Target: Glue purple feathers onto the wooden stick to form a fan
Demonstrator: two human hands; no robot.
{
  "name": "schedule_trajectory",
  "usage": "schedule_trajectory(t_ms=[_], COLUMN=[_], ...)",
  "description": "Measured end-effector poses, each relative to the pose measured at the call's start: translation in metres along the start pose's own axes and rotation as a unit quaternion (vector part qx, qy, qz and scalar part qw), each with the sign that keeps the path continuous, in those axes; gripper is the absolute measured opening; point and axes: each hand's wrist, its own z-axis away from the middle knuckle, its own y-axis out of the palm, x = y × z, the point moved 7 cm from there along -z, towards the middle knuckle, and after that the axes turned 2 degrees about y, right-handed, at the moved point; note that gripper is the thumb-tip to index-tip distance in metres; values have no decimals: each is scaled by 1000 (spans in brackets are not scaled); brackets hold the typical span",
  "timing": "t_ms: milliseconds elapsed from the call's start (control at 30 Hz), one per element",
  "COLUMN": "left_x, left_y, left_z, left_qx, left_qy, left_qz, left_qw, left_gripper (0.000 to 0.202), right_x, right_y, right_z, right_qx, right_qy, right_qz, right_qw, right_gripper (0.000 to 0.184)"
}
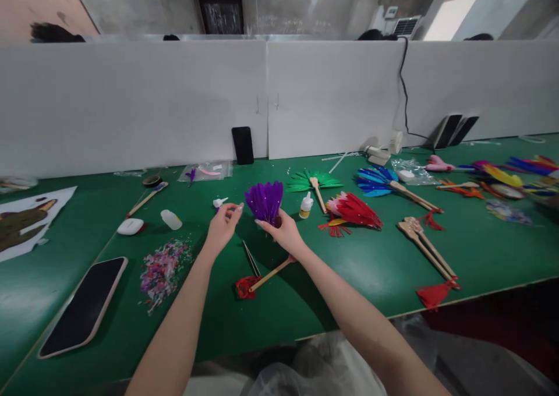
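My right hand point(283, 230) is closed on the base of a purple feather fan point(264, 202), its feathers spread upward. To the left of it, my left hand point(224, 224) has thumb and fingertips drawn together; whatever lies between them, if anything, is too small to make out. A small white cap-like piece point(219, 202) sits just behind the left fingers. Below the hands are black tweezers point(251, 258) and a wooden handle point(271, 273) with a red tassel point(245, 287); the handle's far end is partly hidden by my right hand. A small glue bottle point(306, 205) stands upright beyond my right hand.
Green point(315, 180), red point(356, 211) and blue point(378, 181) feather fans lie at right, near bare wooden handles point(423, 247). On the left are colourful bits point(165, 271), a phone point(85, 306), a tipped bottle point(171, 219) and a white case point(130, 226). A white partition point(131, 105) stands behind.
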Motion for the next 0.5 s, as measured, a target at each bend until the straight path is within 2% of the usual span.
schedule_trajectory(t_ms=[100, 167, 300, 400, 500], left_x=[-15, -22, -21, -18, -18], left_y=[24, 33, 38, 38, 44], left_z=[12, 18, 20, 20, 23], left_qx=[122, 159, 158, 155, 180], left_qy=[6, 3, -26, -27, -12], left_qz=[50, 90, 157, 141, 109], left_qw=[991, 983, 975, 977, 978], left_gripper=[37, 39, 41, 42, 40], right_x=[-1, 0, 2, 3, 7], right_y=[3, 5, 4, -7, -17], right_z=[-1, -2, -4, -6, -7], right_qx=[-10, -6, 13, -19, -49], right_qy=[-10, -16, -5, 15, 19], right_qz=[-67, -82, -100, -130, -157], right_qw=[998, 996, 995, 991, 986], right_gripper=[36, 34, 33, 30, 29])
